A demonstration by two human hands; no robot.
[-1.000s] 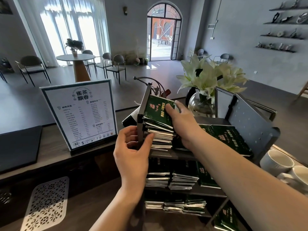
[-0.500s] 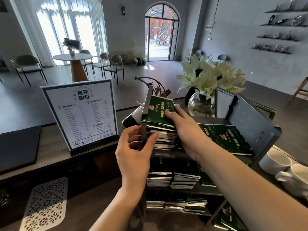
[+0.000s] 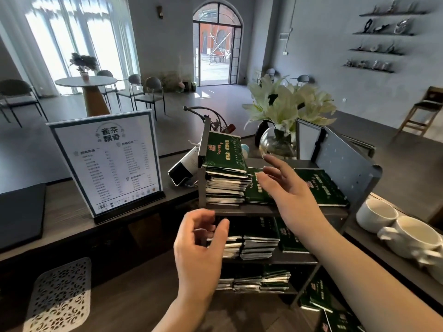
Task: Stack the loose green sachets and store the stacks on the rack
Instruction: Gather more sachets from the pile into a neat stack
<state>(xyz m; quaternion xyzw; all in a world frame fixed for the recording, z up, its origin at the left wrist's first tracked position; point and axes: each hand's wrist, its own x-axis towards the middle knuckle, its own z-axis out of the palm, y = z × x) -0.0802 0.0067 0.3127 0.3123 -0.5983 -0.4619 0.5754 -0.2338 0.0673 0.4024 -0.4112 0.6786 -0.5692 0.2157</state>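
Observation:
A tall stack of green sachets (image 3: 224, 168) stands at the left end of the top shelf of a dark metal rack (image 3: 347, 168), leaning on the rack's left wall. More green sachets (image 3: 321, 185) lie flat to its right. Lower shelves hold further stacks (image 3: 259, 243). My left hand (image 3: 199, 250) hangs in front of the rack below the top shelf, fingers loosely curled, holding nothing. My right hand (image 3: 285, 188) hovers over the top shelf with fingers spread, just right of the tall stack and apart from it.
A framed menu sign (image 3: 105, 161) stands on the counter left of the rack. Behind the rack is a glass vase of white lilies (image 3: 278, 140). White cups (image 3: 376, 214) sit at the right. Loose green sachets (image 3: 321, 298) lie low right. A perforated white mat (image 3: 57, 295) lies bottom left.
Both hands let go of the tall stack. My left hand dropped down and back from its side; my right hand lifted off its top and moved right.

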